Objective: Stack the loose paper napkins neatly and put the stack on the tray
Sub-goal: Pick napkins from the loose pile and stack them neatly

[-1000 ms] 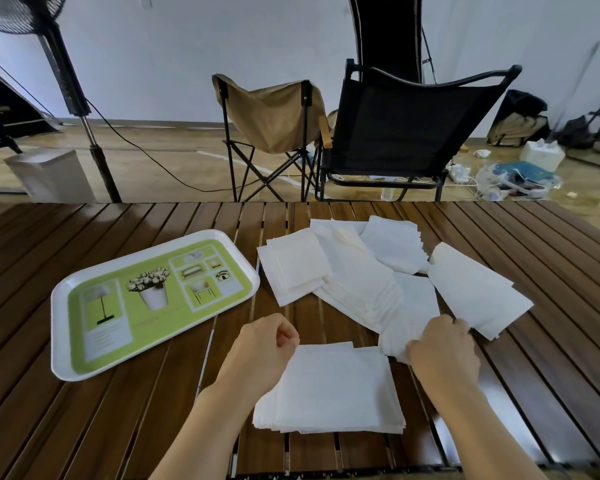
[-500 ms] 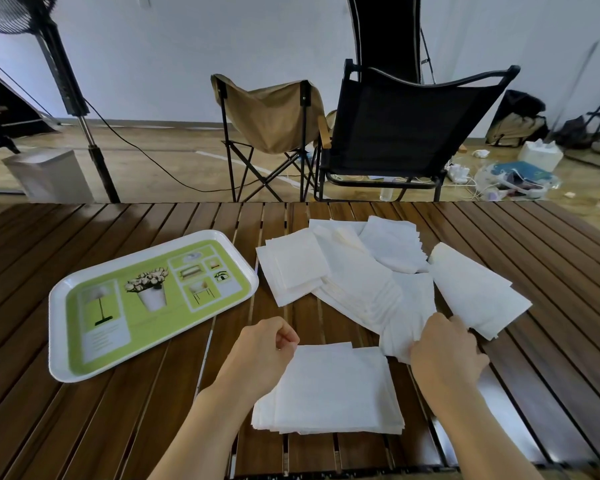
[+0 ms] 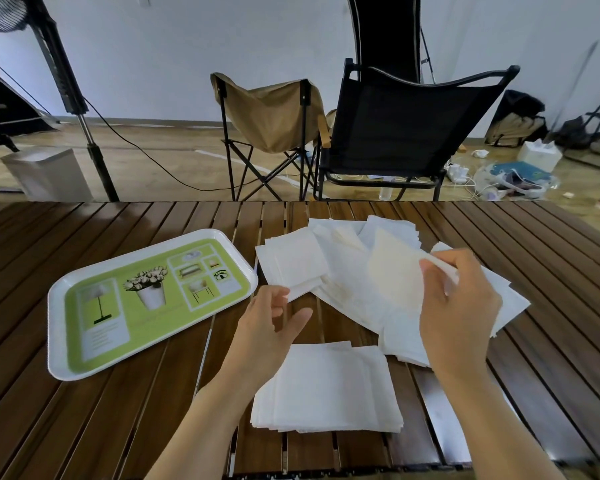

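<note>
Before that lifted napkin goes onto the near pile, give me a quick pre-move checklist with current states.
1. Right hand has a firm pinch on the lifted napkin: ok.
2. Only one sheet is lifted: cannot tell.
3. Left hand free to steady the pile, fingers relaxed, holding nothing: ok.
4. Near stack squared for another sheet: not ok, edges are offset.
5. Tray free to receive the stack: ok.
6. Loose napkins all gathered: not ok, many lie spread on the table.
</note>
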